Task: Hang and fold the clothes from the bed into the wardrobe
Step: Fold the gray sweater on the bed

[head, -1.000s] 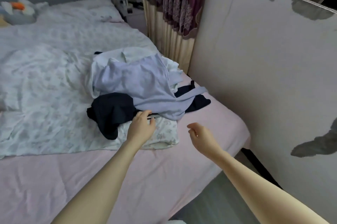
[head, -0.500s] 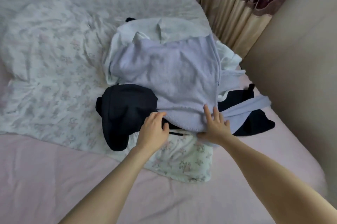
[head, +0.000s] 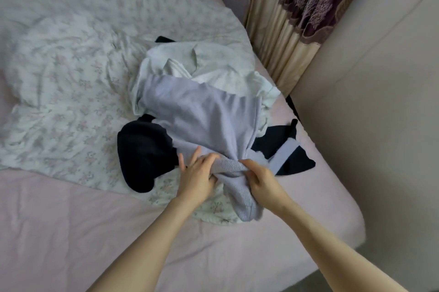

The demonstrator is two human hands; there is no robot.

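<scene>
Here, both hands meet at the near edge of a heap of clothes on a bed (head: 71,220), seen from above. The left hand (head: 197,177) has its thumb and inner fingers curled into the bunched hem of a lilac top (head: 202,120), with two fingers stretched flat toward the dark fabric beside it. The right hand (head: 261,179) is closed round the same ribbed hem, which droops below the knuckles toward the bed edge.

The likely trouble is tangling. The top lies draped over the rest of the heap, so lifting it could drag other pieces along — or tip them off the mattress. The grip is a gathered fistful at one end rather than at the shoulders, so the top would probably come up twisted and need re-gripping before it can be hung or folded.

From left to right around the hands: a floral quilt (head: 59,78) covers most of the bed, under the heap. A navy garment (head: 145,156) sits bunched just left of the left hand, partly tucked beneath the top. Behind the top lies a white shirt (head: 213,63), crumpled. To the right, more navy cloth (head: 292,151) pokes out, crossed by a lilac strip, close to the mattress edge. Beyond it stand a curtain (head: 297,18) and a plain beige panel (head: 380,101) — possibly the wardrobe, though I cannot tell.
</scene>
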